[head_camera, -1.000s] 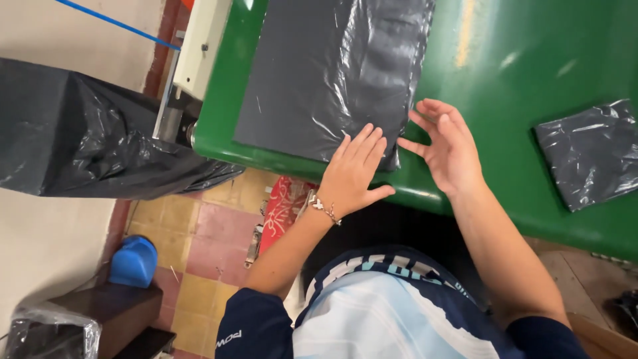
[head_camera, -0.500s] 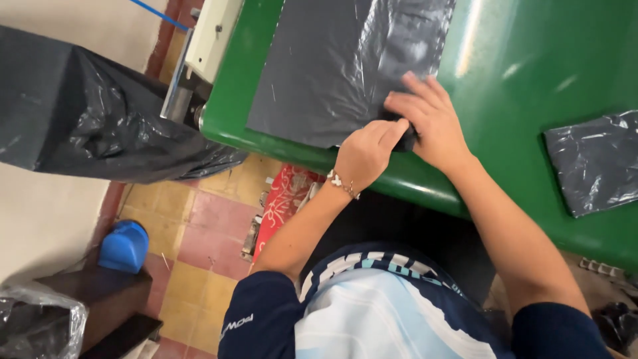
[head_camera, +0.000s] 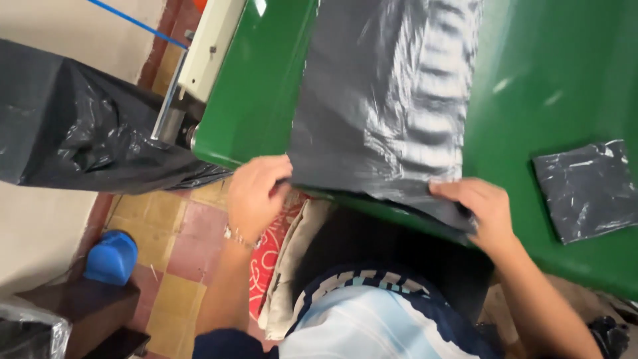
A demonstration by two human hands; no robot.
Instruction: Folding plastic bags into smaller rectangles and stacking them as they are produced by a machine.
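Black plastic sheet (head_camera: 382,100) lengthwise away from both hands, near corners pinched.

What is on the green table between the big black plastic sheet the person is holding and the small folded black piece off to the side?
Nothing: in the head view, only bare green table lies between the big black sheet and the small folded black piece.

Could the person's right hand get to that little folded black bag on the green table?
Probably yes. The right hand grips a corner of the big black plastic sheet, and only bare green table lies between it and the small folded black bag. It would likely have to let go first.
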